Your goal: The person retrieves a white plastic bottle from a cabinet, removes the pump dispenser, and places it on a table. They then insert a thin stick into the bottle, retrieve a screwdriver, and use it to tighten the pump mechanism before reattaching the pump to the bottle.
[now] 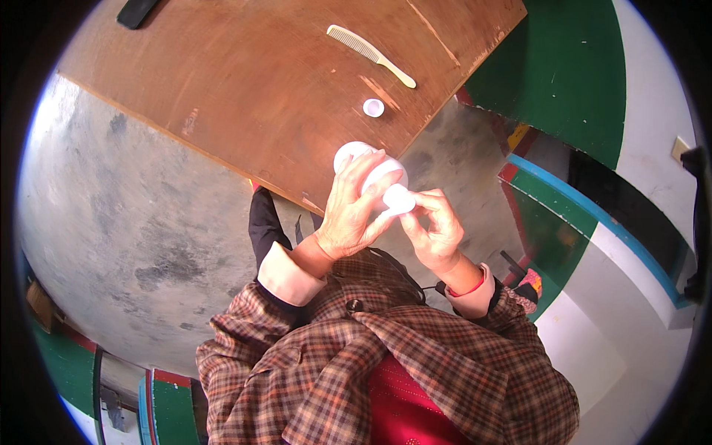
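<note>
A white plastic bottle (351,151) lies tilted across my left hand (347,213), whose fingers wrap round its body. Its far end hangs just over the table's near corner, and its near end points toward my right hand (439,231). Thumb and fingers of that right hand pinch a round white cap (399,199) at the bottle's near end. Whether the cap is seated on the neck or apart from it, I cannot tell, because glare and fingers hide the join. Past the bottle, a small round white lid-like piece (373,108) rests on the wooden table.
A pale yellow comb (371,52) lies farther back on the brown wooden table (222,81). At the far left of the tabletop is a black object (136,13). Grey concrete floor (133,215) spreads to the left, and green-and-white walls (564,81) stand at the right.
</note>
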The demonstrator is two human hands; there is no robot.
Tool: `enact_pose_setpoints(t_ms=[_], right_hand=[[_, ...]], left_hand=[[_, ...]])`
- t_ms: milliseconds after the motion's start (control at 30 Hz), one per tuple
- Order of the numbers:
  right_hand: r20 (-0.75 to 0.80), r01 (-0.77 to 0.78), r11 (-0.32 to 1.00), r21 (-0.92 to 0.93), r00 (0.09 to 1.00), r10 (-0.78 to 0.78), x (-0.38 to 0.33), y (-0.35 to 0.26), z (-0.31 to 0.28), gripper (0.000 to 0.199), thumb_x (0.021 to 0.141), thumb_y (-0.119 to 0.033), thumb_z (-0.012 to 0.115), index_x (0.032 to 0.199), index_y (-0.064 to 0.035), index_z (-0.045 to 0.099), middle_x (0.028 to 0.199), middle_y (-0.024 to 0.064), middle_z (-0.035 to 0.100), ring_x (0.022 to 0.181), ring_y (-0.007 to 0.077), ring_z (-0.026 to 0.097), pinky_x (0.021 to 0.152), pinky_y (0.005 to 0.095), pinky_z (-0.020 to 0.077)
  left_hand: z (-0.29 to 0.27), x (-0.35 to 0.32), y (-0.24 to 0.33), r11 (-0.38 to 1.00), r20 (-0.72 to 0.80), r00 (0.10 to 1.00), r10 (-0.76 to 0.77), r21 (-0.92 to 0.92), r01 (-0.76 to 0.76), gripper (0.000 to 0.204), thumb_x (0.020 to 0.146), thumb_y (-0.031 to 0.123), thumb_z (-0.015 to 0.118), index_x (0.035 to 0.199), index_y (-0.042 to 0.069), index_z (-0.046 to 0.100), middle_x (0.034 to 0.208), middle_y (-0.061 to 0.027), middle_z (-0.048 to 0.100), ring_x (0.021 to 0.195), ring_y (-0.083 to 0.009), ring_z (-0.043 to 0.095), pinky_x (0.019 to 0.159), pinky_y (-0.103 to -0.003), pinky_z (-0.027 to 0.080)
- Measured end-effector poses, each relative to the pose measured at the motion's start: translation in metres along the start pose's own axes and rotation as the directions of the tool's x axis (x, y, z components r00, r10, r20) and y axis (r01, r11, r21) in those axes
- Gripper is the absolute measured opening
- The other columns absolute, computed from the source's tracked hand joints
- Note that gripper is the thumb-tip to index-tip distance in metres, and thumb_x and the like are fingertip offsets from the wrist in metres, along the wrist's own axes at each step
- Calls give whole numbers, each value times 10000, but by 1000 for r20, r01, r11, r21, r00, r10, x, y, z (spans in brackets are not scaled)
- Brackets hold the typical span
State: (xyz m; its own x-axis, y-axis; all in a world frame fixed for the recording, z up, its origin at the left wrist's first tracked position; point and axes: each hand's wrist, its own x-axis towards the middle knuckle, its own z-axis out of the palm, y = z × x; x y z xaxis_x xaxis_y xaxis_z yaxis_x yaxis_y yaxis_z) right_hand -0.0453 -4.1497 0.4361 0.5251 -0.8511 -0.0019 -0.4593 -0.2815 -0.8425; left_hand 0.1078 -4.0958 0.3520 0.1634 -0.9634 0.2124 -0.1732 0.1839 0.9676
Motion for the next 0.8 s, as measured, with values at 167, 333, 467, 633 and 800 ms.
enact_pose_setpoints(t_ms=[167, 333, 467, 633, 800], right_hand=[[22, 44, 993, -105, 999, -42, 1, -1, -8, 212, 837, 58, 696, 1042, 17, 660, 969, 108, 648, 755, 164, 623, 665, 263, 521], [160, 89, 983, -163, 985, -62, 1, 0, -17, 261, 874, 21, 667, 1128, 49, 617, 1054, 139, 620, 907, 198, 621, 745, 284, 535], [169, 29, 993, -116, 986, -9, -2, 6, -16, 400, 846, -61, 731, 1204, 47, 590, 1195, 166, 574, 1018, 236, 608, 838, 324, 527], [202, 4, 990, -138, 979, 25, 8, 27, -5, 736, 771, -174, 812, 1379, 11, 442, 1353, 178, 497, 1238, 293, 521, 1015, 395, 459], [341, -88, 996, -15, 936, 88, 36, 65, 32, 1013, 690, -273, 891, 1468, -19, 296, 1465, 187, 411, 1357, 320, 433, 1121, 388, 370]], left_hand=[[-2, -5, 1, 1000, 37, 999, -8, -11, 9, 608, 787, 262, 752, 1341, 117, 550, 1457, -192, 417, 1361, -396, 402, 1117, -628, 271], [0, -6, 3, 1000, 6, 1000, -5, -17, 5, 574, 782, 280, 747, 1306, 122, 576, 1452, -186, 428, 1371, -398, 399, 1120, -641, 267], [4, -7, 4, 1000, -25, 999, -24, -21, 23, 547, 779, 303, 743, 1275, 125, 595, 1437, -185, 446, 1359, -392, 414, 1119, -637, 276], [5, -2, 6, 997, -51, 996, -73, -15, 72, 534, 776, 302, 738, 1262, 131, 599, 1411, -179, 469, 1345, -389, 428, 1114, -595, 311], [1, 10, 1, 991, -171, 980, -102, -99, 86, 439, 858, 254, 680, 1258, 91, 599, 1381, -190, 484, 1292, -395, 459, 1097, -504, 359]])
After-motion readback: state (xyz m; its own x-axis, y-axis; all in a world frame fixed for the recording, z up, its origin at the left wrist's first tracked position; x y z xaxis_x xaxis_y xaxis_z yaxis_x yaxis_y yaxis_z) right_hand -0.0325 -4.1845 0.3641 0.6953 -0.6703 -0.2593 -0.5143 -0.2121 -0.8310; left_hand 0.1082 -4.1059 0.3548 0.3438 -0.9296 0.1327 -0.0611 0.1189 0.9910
